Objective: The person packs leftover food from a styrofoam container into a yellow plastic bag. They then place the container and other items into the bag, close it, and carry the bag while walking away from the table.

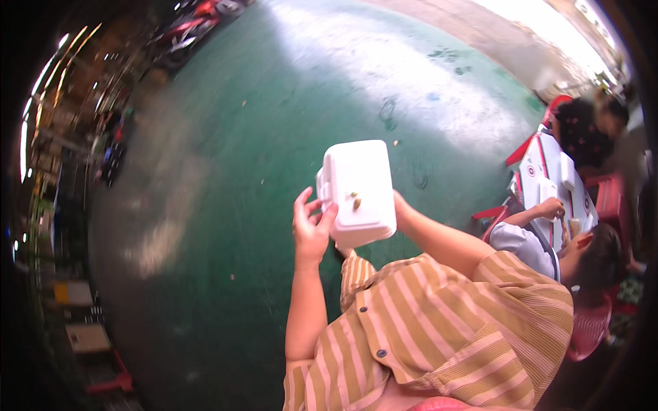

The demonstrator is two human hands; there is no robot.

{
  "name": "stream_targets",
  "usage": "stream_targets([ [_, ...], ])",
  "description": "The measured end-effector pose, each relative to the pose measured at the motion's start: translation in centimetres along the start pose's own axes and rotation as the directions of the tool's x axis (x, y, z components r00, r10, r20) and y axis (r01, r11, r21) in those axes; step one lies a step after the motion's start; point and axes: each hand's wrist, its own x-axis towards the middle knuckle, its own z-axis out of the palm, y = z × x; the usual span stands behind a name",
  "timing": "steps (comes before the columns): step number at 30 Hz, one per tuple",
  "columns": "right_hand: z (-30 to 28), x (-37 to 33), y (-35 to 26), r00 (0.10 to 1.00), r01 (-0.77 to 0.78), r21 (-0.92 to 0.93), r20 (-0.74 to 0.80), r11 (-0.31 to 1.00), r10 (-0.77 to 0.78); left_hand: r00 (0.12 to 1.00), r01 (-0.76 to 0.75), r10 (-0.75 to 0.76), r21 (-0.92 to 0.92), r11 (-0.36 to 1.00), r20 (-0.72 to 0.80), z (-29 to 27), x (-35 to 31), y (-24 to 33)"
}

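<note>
My striped shirt [439, 329] fills the lower edge, nearest the camera, directly below the white foam box [358, 192]. My left hand [310, 229] sits at the box's lower left corner — its fingers [301, 198] are spread apart, with the thumb pressed against the box's near left side. My right hand is hidden behind the box at its right side; only the forearm [439, 240] shows, so I cannot tell how those fingers stand. The box is held closed in the air above the green floor [274, 137], lid up, with a small brown speck [356, 200] on top. To the right of the box, farther off, other people sit at a white table [548, 178] with red chairs [603, 198]. Beyond the box — upper left — parked motorbikes [192, 27] line the floor's edge.
</note>
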Motion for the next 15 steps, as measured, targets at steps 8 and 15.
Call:
stream_targets([
  [8,2.7,11.4,-5.0,0.937,0.314,0.019,-0.171,0.949,-0.306,0.926,0.072,-0.036,-0.083,0.994,0.376,-1.2,19.1,0.8],
  [15,0.0,20.6,-12.0,0.857,0.484,0.096,-0.251,0.87,-0.449,0.817,0.086,-0.047,-0.041,0.995,0.575,3.4,33.4,2.3],
])
